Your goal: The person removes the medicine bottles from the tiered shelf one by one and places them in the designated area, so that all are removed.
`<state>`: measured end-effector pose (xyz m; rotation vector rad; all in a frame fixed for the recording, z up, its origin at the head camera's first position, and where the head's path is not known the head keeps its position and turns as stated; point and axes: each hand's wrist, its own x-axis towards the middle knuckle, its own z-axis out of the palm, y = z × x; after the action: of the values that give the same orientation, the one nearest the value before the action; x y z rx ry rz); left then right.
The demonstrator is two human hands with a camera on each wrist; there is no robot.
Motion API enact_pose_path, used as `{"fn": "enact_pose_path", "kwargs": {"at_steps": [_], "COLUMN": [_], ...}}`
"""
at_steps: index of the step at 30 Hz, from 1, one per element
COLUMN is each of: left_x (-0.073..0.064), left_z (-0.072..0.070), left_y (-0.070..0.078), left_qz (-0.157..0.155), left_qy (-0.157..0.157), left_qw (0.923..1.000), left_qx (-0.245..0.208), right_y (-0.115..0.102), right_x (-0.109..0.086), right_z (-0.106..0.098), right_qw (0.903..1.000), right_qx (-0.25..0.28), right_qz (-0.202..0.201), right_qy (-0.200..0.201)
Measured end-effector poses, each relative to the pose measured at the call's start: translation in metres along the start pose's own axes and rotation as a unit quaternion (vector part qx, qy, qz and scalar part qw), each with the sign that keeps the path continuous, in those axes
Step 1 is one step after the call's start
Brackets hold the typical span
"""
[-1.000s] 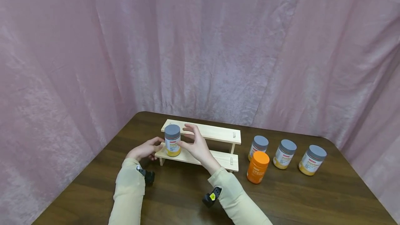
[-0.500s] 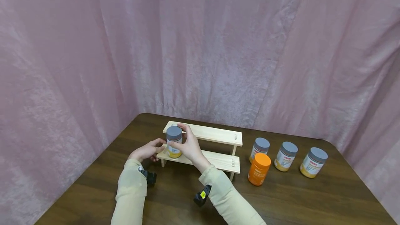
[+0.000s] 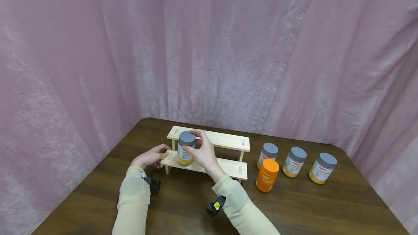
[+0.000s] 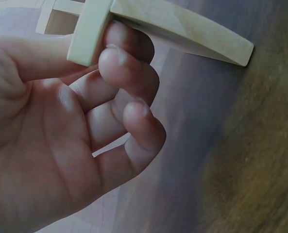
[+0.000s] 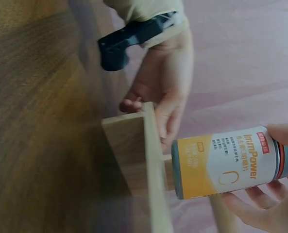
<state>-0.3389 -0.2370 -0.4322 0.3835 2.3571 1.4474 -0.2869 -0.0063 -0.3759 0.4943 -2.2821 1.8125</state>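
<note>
A wooden two-tier rack stands on the table, with its left end in my left hand. In the left wrist view, the thumb lies over the lower board and curled fingers are beneath it. My right hand grips a supplement jar near its grey lid, thumb on one side and fingers on the other. The jar is upright over the left part of the lower board. In the right wrist view, a narrow gap seems to separate the jar's base from the board.
An orange jar stands right of the rack. Around it are three grey-lidded jars: one just behind, one to its right and one farther right. A pink curtain hangs behind the dark wooden table.
My right hand has closed more firmly round the jar, and the jar has shifted a little to the right along the lower board. My left hand keeps its hold on the rack's end.
</note>
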Motion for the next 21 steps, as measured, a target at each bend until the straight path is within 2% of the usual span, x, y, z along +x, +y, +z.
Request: {"fn": "enact_pose_path", "kwargs": {"at_steps": [8,16,21], "left_x": [-0.001,0.000,-0.001], "left_z": [0.000,0.000,0.001], "left_y": [0.000,-0.001,-0.001], "left_qz": [0.001,0.002,0.003], "left_qy": [0.002,0.001,-0.001], "left_qw": [1.0000,1.0000,0.9999], "left_qx": [-0.004,-0.007,-0.011], "right_y": [-0.017,-0.030,-0.034], "right_x": [-0.010,-0.019,-0.024], "right_z": [-0.028,-0.061,-0.082], "right_qw": [0.9999,0.9989,0.9985], "right_qx": [0.005,-0.039,-0.046], "right_qz": [-0.014,-0.024,-0.017], "right_qy": [-0.004,0.015,0.025]}}
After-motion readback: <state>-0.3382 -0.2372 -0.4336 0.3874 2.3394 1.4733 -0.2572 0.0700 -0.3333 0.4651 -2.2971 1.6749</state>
